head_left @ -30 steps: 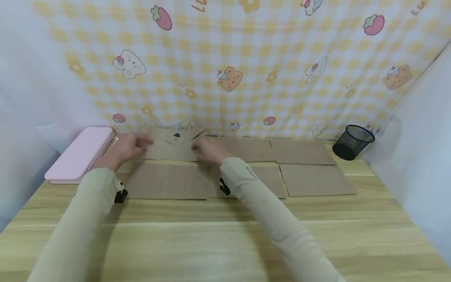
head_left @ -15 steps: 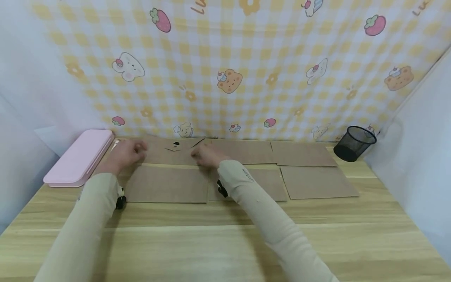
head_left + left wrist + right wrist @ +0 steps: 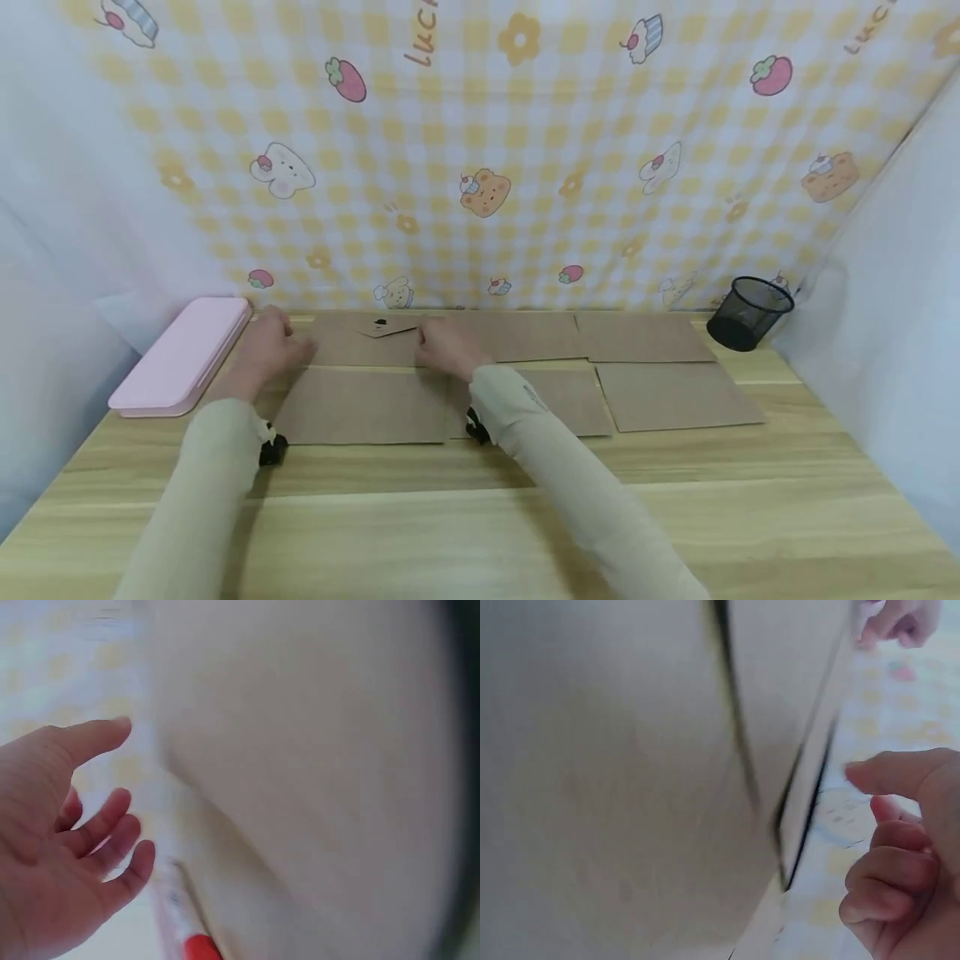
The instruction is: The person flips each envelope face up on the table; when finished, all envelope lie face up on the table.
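Note:
Several flat brown envelope-like pieces lie in two rows on the table. The back-left envelope has a V-shaped flap line and a small dark mark near its top edge. My left hand is just left of it; in the left wrist view its thumb is stretched out and its fingers bend loosely around nothing. My right hand is over its right end and hides part of it. In the right wrist view, the thumb points toward the edges of the brown pieces, the other fingers are loosely curled, and nothing is visibly held.
A pink case lies at the back left. A white stick with a red end shows near the left hand. At the back right a black mesh pen cup leans over. Behind hangs a yellow checked curtain.
The back-left envelope, earlier raised and tilted, now lies flat at the back of the table. My left hand has drawn slightly away from its left end; my right hand stays at the right end.

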`<state>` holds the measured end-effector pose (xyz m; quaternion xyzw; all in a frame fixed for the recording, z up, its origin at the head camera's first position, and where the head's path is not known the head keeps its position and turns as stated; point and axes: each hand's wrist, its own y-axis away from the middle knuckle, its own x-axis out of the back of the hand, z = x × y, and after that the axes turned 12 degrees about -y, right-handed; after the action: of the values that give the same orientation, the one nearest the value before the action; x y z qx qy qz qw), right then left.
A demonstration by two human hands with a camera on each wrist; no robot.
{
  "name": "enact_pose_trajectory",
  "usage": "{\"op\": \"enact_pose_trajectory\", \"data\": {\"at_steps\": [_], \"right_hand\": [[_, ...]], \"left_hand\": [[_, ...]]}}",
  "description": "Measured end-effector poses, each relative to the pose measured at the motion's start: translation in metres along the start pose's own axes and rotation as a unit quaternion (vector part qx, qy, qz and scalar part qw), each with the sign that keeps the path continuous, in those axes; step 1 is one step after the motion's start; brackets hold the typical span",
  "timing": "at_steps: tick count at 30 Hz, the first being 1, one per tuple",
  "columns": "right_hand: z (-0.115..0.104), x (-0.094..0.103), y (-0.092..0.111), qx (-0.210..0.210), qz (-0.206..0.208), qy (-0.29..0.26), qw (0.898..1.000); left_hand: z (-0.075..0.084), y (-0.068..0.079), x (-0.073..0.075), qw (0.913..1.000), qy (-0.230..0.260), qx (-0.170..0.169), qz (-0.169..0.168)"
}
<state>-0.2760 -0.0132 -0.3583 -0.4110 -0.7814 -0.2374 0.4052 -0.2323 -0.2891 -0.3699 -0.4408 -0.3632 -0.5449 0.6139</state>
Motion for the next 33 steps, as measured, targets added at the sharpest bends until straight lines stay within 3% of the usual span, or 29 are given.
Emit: {"op": "enact_pose_trajectory", "data": {"at_steps": [3, 7, 10, 16, 19, 22, 33], "right_hand": [[-0.002, -0.001, 0.012, 0.034, -0.006, -0.041, 0.999], [-0.001, -0.002, 0.031, 0.071, -0.043, -0.074, 0.994], [-0.001, -0.006, 0.043, 0.079, -0.064, -0.070, 0.992], [-0.009, -0.013, 0.059, 0.042, -0.106, -0.018, 0.993], [-0.012, -0.012, 0.061, 0.055, -0.108, -0.002, 0.993], [-0.015, -0.012, 0.060, 0.075, -0.111, 0.011, 0.991], [-0.019, -0.026, 0.055, 0.063, -0.133, 0.082, 0.986]], "left_hand": [[0.010, 0.015, 0.011, 0.9983, 0.043, -0.027, -0.029], [0.030, 0.035, 0.023, 0.9844, 0.027, -0.085, -0.151], [0.044, 0.043, 0.023, 0.9718, 0.013, -0.114, -0.206], [0.062, 0.042, 0.011, 0.9586, 0.015, -0.156, -0.238], [0.068, 0.041, 0.008, 0.9553, 0.013, -0.159, -0.249], [0.072, 0.039, 0.006, 0.9543, 0.005, -0.151, -0.258], [0.074, 0.042, 0.005, 0.9467, -0.025, -0.136, -0.291]]}}
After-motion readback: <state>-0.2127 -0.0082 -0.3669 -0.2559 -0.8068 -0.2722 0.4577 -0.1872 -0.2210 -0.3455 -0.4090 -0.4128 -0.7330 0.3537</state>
